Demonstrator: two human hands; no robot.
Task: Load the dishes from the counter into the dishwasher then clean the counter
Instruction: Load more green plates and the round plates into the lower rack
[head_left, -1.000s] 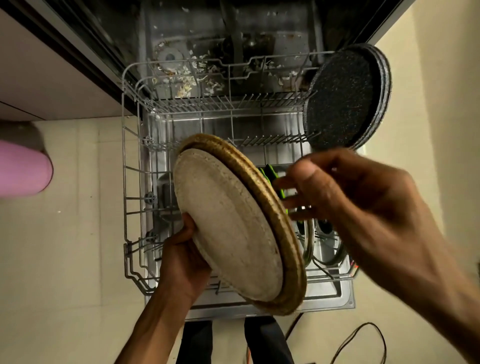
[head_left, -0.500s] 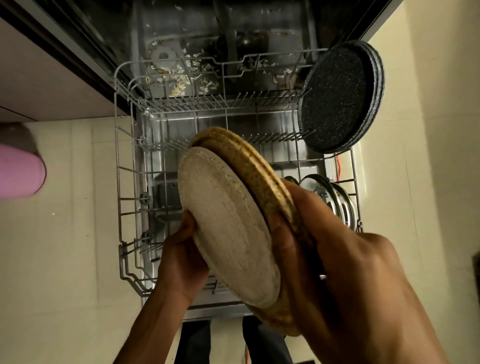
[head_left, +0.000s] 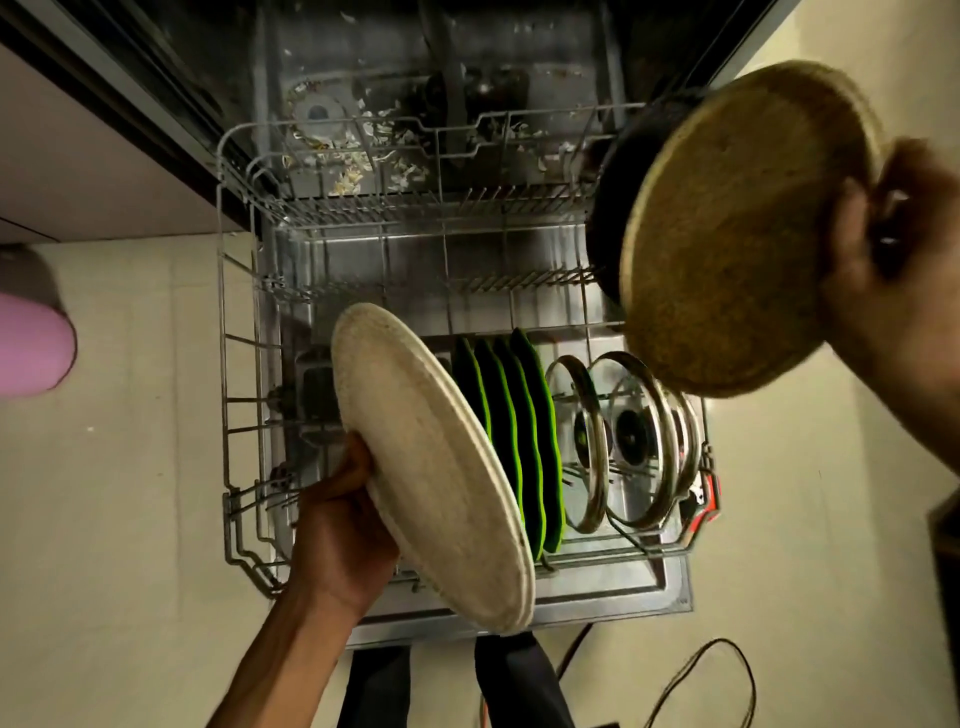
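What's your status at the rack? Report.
Left hand grips pale plate over rack. Right hand grips brown plate, raised. Green plates, lids already slotted.

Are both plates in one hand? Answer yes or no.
No: the left hand grips the pale plate over the rack, while the right hand holds the brown plate apart.

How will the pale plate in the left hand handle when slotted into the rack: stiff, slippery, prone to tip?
Likely rigid: the pale plate keeps its flat shape though the left hand holds only one edge. Possibly slippery: the grip is at the rim. Probably tips unless seated between rack tines, like the upright green plates.
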